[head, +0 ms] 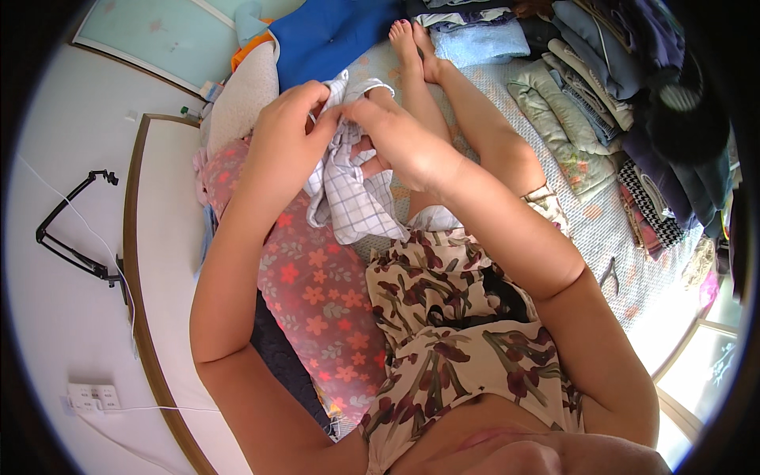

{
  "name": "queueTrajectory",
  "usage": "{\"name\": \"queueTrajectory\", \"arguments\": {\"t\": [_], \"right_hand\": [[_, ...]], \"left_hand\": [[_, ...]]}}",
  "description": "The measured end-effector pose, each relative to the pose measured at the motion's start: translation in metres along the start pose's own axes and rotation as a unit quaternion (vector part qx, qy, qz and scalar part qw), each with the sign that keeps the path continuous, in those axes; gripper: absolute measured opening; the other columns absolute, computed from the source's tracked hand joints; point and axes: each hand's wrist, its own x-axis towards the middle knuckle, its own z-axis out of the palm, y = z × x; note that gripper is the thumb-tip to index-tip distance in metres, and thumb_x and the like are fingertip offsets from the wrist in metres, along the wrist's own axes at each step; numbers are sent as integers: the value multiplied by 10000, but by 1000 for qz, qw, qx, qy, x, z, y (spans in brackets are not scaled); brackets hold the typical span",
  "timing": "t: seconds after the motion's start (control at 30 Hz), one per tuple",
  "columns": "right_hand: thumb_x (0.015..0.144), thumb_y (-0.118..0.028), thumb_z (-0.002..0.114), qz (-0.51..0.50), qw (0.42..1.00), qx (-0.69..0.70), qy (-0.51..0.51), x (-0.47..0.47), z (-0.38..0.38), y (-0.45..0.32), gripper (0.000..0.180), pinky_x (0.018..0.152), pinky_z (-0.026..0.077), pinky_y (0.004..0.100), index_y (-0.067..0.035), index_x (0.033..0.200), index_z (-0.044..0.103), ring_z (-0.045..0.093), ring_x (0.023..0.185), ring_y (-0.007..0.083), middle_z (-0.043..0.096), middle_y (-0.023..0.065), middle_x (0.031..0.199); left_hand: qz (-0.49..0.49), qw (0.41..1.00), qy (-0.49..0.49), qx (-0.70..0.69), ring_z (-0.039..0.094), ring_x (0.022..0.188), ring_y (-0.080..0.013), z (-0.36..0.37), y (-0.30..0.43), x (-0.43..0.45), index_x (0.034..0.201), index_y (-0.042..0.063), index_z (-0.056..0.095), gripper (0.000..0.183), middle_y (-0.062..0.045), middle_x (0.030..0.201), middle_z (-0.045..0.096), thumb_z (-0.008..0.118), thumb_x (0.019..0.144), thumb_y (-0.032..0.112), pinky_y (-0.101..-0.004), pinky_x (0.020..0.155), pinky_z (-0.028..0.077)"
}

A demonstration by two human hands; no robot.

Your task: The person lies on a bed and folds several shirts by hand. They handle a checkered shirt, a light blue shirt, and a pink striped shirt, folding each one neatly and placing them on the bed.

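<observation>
Both of my hands are raised over the bed, close together, on a white cloth with a grey-blue check (362, 208). My left hand (297, 124) pinches its upper edge between thumb and fingers. My right hand (380, 130) grips the same cloth just beside it, with some fingers spread behind the fabric. The cloth hangs down in loose, crumpled folds, and its lower corner reaches near my lap. What garment or piece it is, I cannot tell. Below it lie a pink pillow with red flowers (314, 291) and my floral dress (463, 362).
Stacks of folded clothes (594, 77) stand along the right of the patterned bed sheet (594, 237). A folded pale green floral textile (558, 130) lies beside them. Dark scissors-like tool (609, 278) rests on the sheet. Blue fabric (332, 41) is at the back. A black jointed arm (71, 219) juts out at left.
</observation>
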Motion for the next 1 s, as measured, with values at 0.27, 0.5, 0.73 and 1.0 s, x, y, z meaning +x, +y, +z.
{"name": "queueTrajectory", "arguments": {"t": [0.27,0.5,0.73,1.0], "right_hand": [[881,-322,637,-30,951,306,15,-26,-21,-48,273,630,524,275,-67,979,640,608,710,135,642,16,820],[867,-176,617,77,941,-60,324,-153,-144,14,435,971,435,348,23,1246,539,576,1079,228,591,156,1193],[943,-179,583,182,914,-221,286,-193,-259,87,361,825,502,293,-43,1270,514,610,990,159,625,79,1119],[884,-371,614,-115,620,-776,-8,-148,-110,58,559,1162,103,543,-181,1388,462,222,1428,299,346,84,1495]], "left_hand": [[164,985,27,36,598,786,-194,-12,96,-11,1041,-12,648,234,-79,910,631,652,821,70,-293,759,485],[373,901,94,-198,583,1055,-205,143,140,-92,1042,48,670,295,-85,1101,627,693,754,104,-524,1016,405],[119,972,-41,-196,544,1188,-289,201,23,-153,1216,39,598,366,-122,1249,581,561,852,30,-560,1082,301],[30,997,-66,27,259,1419,-356,196,13,-155,1387,52,459,558,-154,1501,349,604,876,224,-549,1135,183]]}}
